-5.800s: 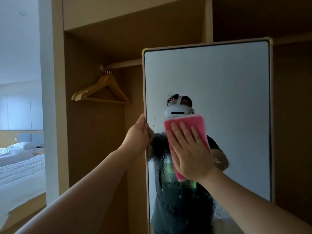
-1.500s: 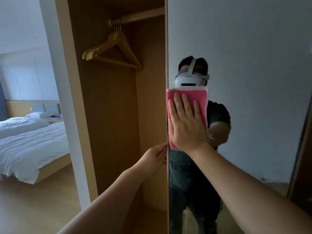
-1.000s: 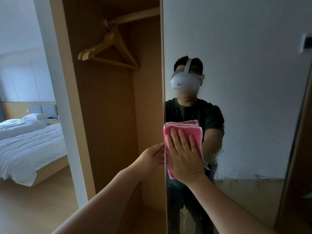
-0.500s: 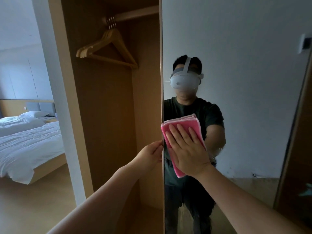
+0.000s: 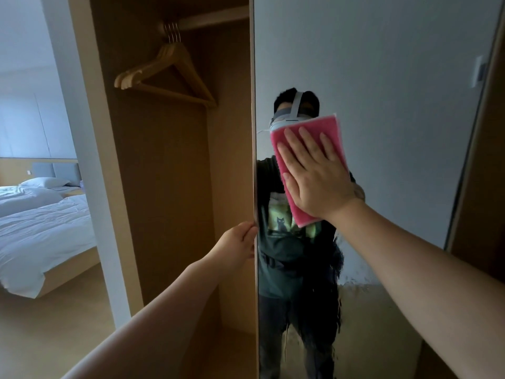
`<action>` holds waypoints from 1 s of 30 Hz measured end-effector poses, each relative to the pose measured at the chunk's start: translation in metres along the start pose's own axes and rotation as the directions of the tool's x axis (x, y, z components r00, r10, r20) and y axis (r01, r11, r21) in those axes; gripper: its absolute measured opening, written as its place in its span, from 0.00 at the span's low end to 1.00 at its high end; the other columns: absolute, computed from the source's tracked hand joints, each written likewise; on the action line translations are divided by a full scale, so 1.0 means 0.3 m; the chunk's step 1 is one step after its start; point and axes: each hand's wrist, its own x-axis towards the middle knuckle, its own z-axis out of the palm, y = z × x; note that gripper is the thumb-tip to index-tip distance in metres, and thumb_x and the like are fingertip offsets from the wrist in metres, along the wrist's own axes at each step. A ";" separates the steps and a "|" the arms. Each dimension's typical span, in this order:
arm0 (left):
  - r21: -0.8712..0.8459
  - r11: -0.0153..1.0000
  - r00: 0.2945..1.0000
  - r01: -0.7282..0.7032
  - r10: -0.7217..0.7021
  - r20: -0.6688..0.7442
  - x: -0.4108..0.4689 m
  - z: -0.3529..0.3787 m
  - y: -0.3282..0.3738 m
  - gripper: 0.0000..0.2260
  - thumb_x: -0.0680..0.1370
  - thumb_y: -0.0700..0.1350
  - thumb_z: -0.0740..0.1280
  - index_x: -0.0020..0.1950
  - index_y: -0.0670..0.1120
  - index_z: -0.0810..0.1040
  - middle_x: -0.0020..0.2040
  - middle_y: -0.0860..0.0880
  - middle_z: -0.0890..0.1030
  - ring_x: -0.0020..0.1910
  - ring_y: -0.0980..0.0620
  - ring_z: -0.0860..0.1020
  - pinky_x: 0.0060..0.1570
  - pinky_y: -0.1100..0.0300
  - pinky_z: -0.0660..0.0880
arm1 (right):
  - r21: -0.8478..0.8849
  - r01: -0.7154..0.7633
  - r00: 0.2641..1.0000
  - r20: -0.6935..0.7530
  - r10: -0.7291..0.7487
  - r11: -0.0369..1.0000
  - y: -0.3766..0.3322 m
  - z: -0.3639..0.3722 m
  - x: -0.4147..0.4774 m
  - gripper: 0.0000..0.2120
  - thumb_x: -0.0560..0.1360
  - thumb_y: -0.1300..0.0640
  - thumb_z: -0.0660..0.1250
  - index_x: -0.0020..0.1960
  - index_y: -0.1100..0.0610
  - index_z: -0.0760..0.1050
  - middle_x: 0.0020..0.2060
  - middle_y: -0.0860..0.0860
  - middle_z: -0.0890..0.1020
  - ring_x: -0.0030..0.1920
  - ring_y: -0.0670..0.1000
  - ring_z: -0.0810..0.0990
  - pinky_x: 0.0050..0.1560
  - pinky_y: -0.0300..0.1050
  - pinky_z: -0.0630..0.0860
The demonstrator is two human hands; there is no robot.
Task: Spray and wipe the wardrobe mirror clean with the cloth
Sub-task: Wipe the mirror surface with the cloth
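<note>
The right hand (image 5: 317,173), flat on the cloth (image 5: 308,165), has swept up toward frame centre. The left hand (image 5: 237,246) still grips the mirror (image 5: 396,132) edge; streaks low down likely remain to wipe.

Head view — close, facing the mirror (image 5: 382,77).

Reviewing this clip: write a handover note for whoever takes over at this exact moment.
Left hand: gripping the mirror's left edge, steadying it.
Right hand: flat, pressing the pink cloth against the mirror, upper middle.
No spray bottle in view.
Done: the upper glass looks clear.
Left: wet streaks and droplets remain lower down; wipe those, then check the bottom, which is out of frame.
</note>
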 end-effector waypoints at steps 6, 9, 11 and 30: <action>0.038 0.999 1.000 -0.017 0.017 -0.012 -0.002 0.001 -0.004 0.10 0.82 0.47 0.57 0.47 0.54 0.76 0.42 0.49 0.80 0.40 0.53 0.81 0.41 0.58 0.79 | -0.004 -0.043 0.999 -0.003 0.043 0.999 0.014 -0.009 0.010 0.27 0.82 0.48 0.47 0.78 0.57 0.53 0.77 0.58 0.57 0.77 0.60 0.52 0.76 0.59 0.45; 0.044 0.999 1.000 -0.025 0.025 -0.010 -0.003 0.001 -0.003 0.10 0.82 0.47 0.57 0.46 0.54 0.76 0.41 0.49 0.80 0.39 0.53 0.81 0.41 0.57 0.79 | -0.004 -0.061 0.998 -0.006 0.061 0.998 0.004 -0.003 -0.012 0.27 0.82 0.48 0.47 0.78 0.58 0.53 0.77 0.58 0.57 0.77 0.59 0.52 0.76 0.59 0.44; 0.068 0.997 0.999 -0.034 0.035 -0.013 -0.003 -0.001 -0.001 0.10 0.83 0.47 0.57 0.46 0.54 0.76 0.42 0.49 0.80 0.40 0.51 0.81 0.42 0.56 0.79 | 0.002 -0.078 0.997 -0.010 0.078 0.997 -0.006 0.004 -0.039 0.27 0.82 0.48 0.48 0.78 0.58 0.53 0.77 0.58 0.57 0.77 0.60 0.51 0.76 0.59 0.44; 0.356 0.931 0.978 -0.085 0.146 -0.149 -0.023 0.027 -0.004 0.09 0.82 0.51 0.54 0.50 0.57 0.73 0.41 0.56 0.78 0.39 0.58 0.77 0.41 0.58 0.78 | 0.035 -0.081 0.993 0.093 0.078 0.996 -0.150 0.118 -0.588 0.28 0.81 0.47 0.50 0.78 0.58 0.54 0.77 0.57 0.56 0.77 0.60 0.54 0.76 0.61 0.48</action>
